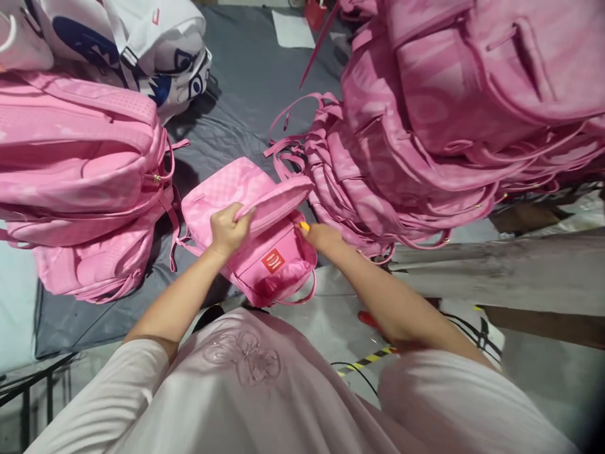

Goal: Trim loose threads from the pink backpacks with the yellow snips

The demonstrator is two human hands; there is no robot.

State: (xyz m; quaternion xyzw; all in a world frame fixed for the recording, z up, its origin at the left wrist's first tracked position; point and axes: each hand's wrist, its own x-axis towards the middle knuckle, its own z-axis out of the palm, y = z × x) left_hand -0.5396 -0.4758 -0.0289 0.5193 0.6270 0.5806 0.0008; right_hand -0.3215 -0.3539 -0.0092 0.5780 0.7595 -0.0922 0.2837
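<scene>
A: Nearest is the person's pale shirt (265,403); what lies past it?
B: A pink bag (212,189), open at the near side of the bench (246,107), between the left stack (85,157) and the right stack (425,132). The left hand (230,230) is closed on its raised flap (281,198); the right hand (324,238) pinches a small yellow thing (304,226) at the opening's rim.
A: What could go wrong?
B: If the yellow thing has a blade, a slip might nick the lining. A hard tug on the flap could drag the bag off the near edge, and a knock might shift the leaning right stack.
A: And inside the bag?
B: A red label (273,260) on the inner wall; the shadowed bottom hides whether anything else lies there.
</scene>
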